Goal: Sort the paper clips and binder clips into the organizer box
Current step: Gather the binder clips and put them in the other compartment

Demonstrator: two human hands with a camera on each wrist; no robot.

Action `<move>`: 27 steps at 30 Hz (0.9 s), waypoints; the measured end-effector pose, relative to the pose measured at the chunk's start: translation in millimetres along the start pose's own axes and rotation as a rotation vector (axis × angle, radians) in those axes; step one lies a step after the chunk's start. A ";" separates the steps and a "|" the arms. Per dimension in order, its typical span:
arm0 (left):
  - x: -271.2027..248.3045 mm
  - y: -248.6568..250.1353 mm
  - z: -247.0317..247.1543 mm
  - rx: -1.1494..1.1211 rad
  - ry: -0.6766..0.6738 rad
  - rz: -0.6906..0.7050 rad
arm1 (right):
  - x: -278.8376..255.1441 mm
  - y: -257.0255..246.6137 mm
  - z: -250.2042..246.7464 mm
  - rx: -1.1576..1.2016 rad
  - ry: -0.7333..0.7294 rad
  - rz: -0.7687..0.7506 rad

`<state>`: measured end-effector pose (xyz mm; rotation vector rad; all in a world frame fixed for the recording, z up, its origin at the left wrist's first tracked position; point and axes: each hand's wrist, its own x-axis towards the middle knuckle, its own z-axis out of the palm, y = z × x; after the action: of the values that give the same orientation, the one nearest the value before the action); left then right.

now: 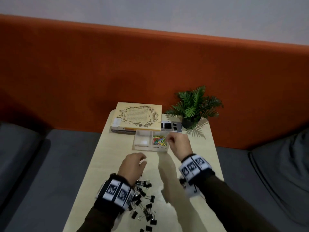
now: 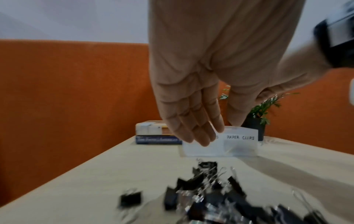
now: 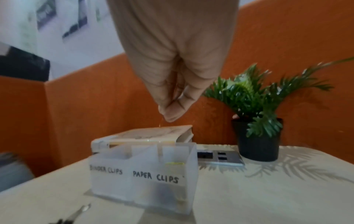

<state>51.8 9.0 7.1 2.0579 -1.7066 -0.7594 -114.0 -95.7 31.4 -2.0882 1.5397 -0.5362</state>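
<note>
The clear organizer box [image 1: 142, 147] stands mid-table with two labelled compartments. Its left compartment, marked binder clips, holds nothing; the right one holds coloured paper clips [image 1: 158, 140]. My right hand [image 1: 168, 139] hovers over the right compartment's edge. In the right wrist view its fingertips [image 3: 169, 112] pinch together above the box [image 3: 141, 181], and a faint thin glint hangs below them. My left hand [image 1: 136, 162] hovers open, with straight fingers [image 2: 199, 134], above the table between the box [image 2: 220, 149] and a heap of black binder clips [image 1: 144, 200] [image 2: 206, 191].
A stack of books [image 1: 137, 114] lies behind the box, with a grey plate with black squares [image 1: 171, 126] and a potted plant [image 1: 192, 109] to their right. The narrow table [image 1: 200, 156] is flanked by grey cushions and an orange backrest.
</note>
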 end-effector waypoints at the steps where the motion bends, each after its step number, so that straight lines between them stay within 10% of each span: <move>1: -12.4 -8.4 -1.8 -0.012 0.002 -0.031 | 11.7 -5.3 0.6 -0.033 -0.026 0.006; 9: -68.0 -56.9 -15.1 -0.024 -0.026 -0.245 | -12.0 -21.6 27.1 -0.126 -0.317 -0.136; 16: -81.3 -53.3 24.4 0.032 -0.226 -0.412 | -70.6 -26.0 95.3 -0.304 -0.850 -0.272; 27: -69.4 -53.5 45.7 0.072 -0.052 -0.251 | -95.4 -8.3 96.8 -0.136 -0.639 -0.193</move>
<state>57.1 90.6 -48.3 2.3513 -1.5395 -0.8440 -79.5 12.3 -43.9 -2.2199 1.0310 0.1803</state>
